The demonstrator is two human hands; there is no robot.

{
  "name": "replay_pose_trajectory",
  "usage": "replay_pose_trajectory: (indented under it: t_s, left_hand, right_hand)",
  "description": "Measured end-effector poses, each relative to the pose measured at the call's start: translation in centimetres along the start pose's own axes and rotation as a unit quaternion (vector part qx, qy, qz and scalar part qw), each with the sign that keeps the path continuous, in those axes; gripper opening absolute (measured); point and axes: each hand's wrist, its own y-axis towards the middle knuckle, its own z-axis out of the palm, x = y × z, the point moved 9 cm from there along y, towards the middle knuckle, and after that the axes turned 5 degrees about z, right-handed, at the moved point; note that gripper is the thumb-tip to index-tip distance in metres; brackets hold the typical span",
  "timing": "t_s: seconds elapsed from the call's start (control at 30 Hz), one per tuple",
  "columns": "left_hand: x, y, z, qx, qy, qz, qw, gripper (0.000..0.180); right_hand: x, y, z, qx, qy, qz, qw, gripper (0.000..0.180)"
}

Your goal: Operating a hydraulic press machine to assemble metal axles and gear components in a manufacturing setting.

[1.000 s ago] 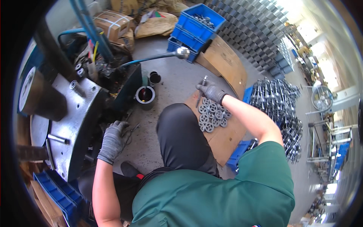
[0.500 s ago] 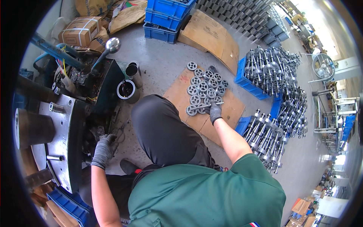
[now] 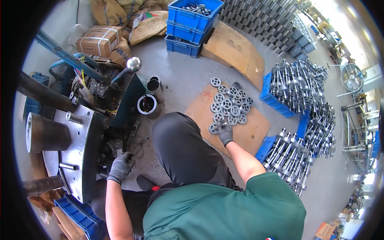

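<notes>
My right hand (image 3: 225,133), in a grey glove, is over the near edge of a group of spoked metal wheels (image 3: 226,103). Its fingers are closed, and a small bright bit shows at the fingertips; I cannot make out what it is. Beside those fingers lies one wheel (image 3: 213,128). The wheels rest flat on a cardboard sheet (image 3: 253,135) on the floor. At the left, my gloved left hand (image 3: 121,167) is beside the machine's dark lower side, fingers curled. What they hold, if anything, is hidden. A metal plate (image 3: 86,146) on the machine carries short tubes and a thick cylinder (image 3: 48,134).
A ball-ended lever (image 3: 134,64) rises from the machine. Two metal cylinders (image 3: 148,105) stand before my knee. Blue crates (image 3: 276,100) heaped with metal shafts (image 3: 298,82) line the right. Stacked blue crates (image 3: 185,30) and a cardboard flap (image 3: 236,48) are farther back.
The whole view has shifted, with things appearing lower and further right. The thin metal rod seen across my right hand earlier no longer shows lengthwise. My left hand remains beside the machine.
</notes>
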Motion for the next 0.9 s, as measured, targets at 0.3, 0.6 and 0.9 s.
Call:
replay_pose_trajectory:
  t_s: [0.3, 0.6, 0.9]
  left_hand:
    - [0.1, -0.6, -0.4, 0.02, 0.051, -0.003, 0.998, 0.036]
    - [1.7, -2.1, -0.5, 0.037, 0.07, -0.059, 0.995, 0.035]
    - [0.6, 0.1, 0.4, 0.07, 0.087, -0.063, 0.992, 0.039]
  right_hand:
    - [-8.8, -0.7, 4.1, -0.076, -0.172, 0.143, 0.972, 0.089]
    - [-9.7, -0.3, 7.3, -0.22, -0.239, 0.273, 0.906, 0.085]
    - [-7.5, 1.2, 4.1, -0.232, -0.37, 0.333, 0.836, 0.059]
